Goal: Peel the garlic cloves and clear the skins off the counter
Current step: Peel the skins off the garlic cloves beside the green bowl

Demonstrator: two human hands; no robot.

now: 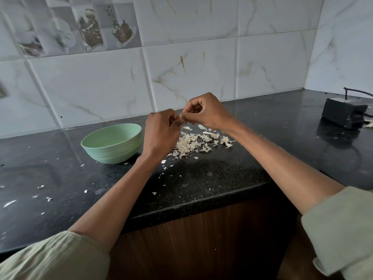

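1. Both hands up over the counter [201, 178], pinching one garlic clove [182, 119] between them.
2. Left hand [161, 134] grips it from the left, right hand [205, 112] picks at its right side.
3. Skins [191, 145] lie directly below; bowl [112, 143] sits nearer the left hand.

Soft daylight, sharp centre, warped edges

A home kitchen, seen at the counter.

A black speckled stone countertop [201, 178] meets a marble-look tiled wall [262, 57]; one printed tile [96, 23] at far left shows spice jars, and wood-grain cabinet fronts [201, 239] sit below.
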